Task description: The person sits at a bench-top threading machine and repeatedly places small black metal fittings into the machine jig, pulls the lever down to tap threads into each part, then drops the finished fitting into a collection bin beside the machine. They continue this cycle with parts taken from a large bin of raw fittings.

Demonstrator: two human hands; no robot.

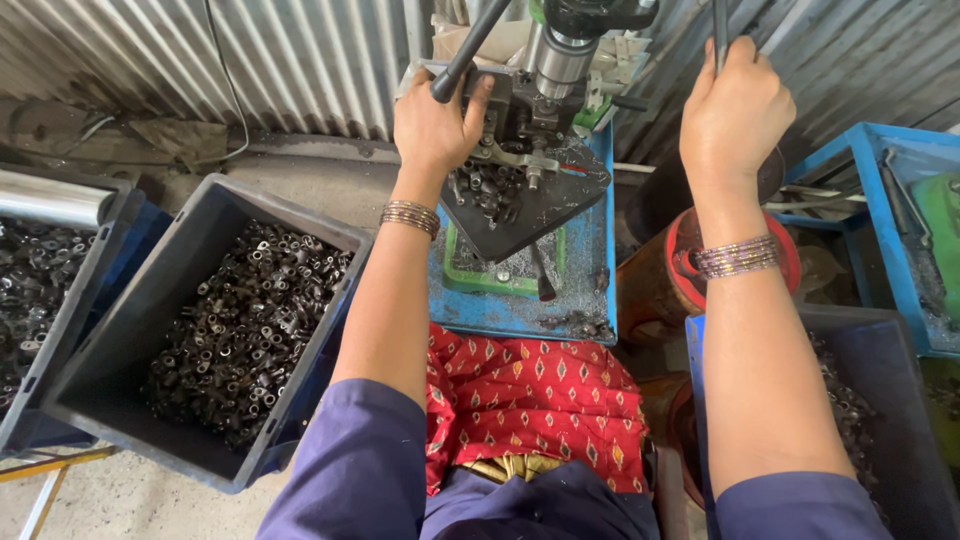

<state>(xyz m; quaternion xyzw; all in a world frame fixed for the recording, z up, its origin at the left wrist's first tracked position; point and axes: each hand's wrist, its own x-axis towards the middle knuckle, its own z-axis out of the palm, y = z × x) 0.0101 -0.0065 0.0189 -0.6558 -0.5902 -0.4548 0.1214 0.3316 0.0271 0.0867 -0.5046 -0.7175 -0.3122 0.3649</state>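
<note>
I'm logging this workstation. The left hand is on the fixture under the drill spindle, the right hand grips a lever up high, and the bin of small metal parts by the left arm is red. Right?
Not quite. The head view shows the bin by the left arm is dark grey, not red. The rest holds: the left hand is on the fixture under the spindle, and the right hand grips a lever up high.
</note>
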